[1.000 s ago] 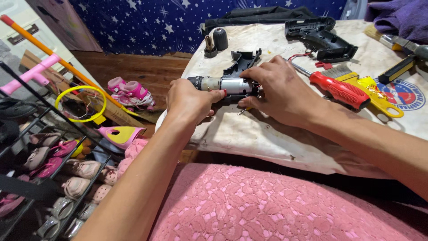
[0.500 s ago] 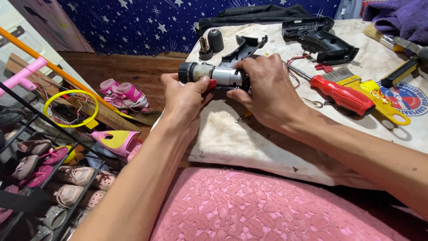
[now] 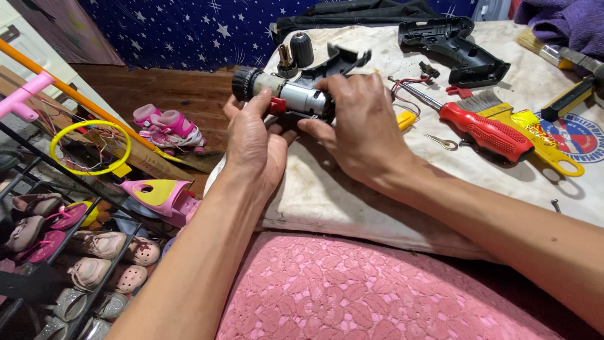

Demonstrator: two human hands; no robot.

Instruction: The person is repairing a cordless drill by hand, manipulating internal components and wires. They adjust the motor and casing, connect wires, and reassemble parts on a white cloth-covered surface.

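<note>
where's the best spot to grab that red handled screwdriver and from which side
Take the red screwdriver by its thick ribbed handle, coming from above. It lies flat on the cloth-covered table, handle toward the near right, thin shaft toward the far left. The right hand is closest; both hands now hold the motor assembly.

It is a home w/ an improvised repair corner, not a real workshop. A cloth-covered work surface (image 3: 352, 195) carries a red screwdriver (image 3: 484, 129) and a brush (image 3: 481, 101). Left of it stand a shoe rack (image 3: 75, 252) and pink roller skates (image 3: 170, 126); behind it hangs a starry blue cloth (image 3: 176, 31).
</note>
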